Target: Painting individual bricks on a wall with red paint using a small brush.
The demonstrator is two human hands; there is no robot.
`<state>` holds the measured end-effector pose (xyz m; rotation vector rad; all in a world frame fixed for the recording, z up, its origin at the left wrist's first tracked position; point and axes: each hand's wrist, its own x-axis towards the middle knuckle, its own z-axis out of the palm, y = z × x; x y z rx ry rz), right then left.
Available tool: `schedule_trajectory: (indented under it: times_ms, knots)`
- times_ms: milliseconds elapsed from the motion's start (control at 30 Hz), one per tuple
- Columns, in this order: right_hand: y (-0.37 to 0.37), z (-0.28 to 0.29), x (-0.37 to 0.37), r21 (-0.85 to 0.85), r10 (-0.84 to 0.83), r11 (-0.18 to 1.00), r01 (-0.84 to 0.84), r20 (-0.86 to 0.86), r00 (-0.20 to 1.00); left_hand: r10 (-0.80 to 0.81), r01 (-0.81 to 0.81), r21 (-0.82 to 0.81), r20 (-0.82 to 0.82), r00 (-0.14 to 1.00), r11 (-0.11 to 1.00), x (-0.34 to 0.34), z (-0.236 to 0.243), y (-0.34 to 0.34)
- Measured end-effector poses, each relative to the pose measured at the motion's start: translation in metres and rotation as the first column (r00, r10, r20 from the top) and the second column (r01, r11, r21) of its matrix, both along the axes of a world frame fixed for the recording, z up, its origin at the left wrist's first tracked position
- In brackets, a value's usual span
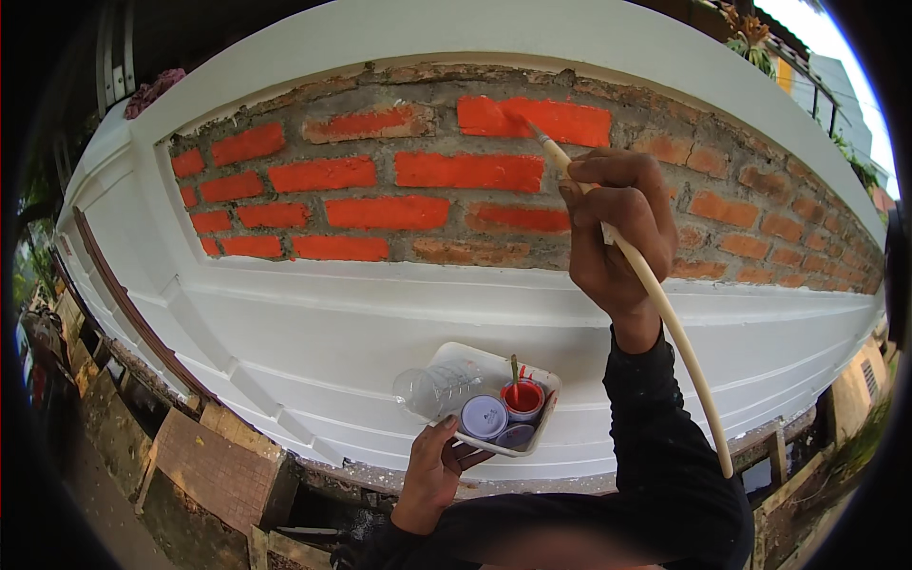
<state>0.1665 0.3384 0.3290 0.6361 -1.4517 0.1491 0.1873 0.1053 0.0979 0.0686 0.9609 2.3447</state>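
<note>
My right hand (pixel 622 228) pinches a long cream-handled paintbrush (pixel 655 285). Its tip rests on a bright orange-red brick (pixel 579 122) in the top painted row. With fingers under its near left edge, my left hand (pixel 435 475) holds up a white tray (pixel 539 366). In the tray stand an open jar of red paint (pixel 522 397) with a stick in it and a jar with a pale lid (pixel 484 416). A round translucent lid (pixel 516 435) lies beside them. A clear plastic bottle (pixel 435 388) leans over the tray's left side.
The brick panel (pixel 750 204) is set in a white wall (pixel 380 304). Bricks on its left are mostly orange-red; those on the right are duller, with grey mortar between. Below lie paving slabs (pixel 214 465) and a dark gutter (pixel 328 513). Plants (pixel 750 47) hang over the top right.
</note>
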Motion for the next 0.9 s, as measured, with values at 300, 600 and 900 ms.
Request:
schedule_trajectory:
  times_ms: [300,600,900]
  knots:
    - [0.036,-0.040,0.046,-0.216,-0.133,0.971,0.098,-0.152,0.980,-0.028,0.029,-0.007,0.021,0.999,1.000,-0.007,0.001,0.004]
    - [0.041,-0.041,0.031,-0.142,-0.118,0.984,0.110,-0.053,0.992,-0.031,0.032,-0.013,0.029,0.999,0.999,-0.005,0.002,0.008]
    - [0.035,-0.036,0.031,-0.158,-0.127,0.982,0.106,-0.126,0.984,-0.035,0.035,-0.026,0.020,0.999,0.999,-0.007,0.001,0.007]
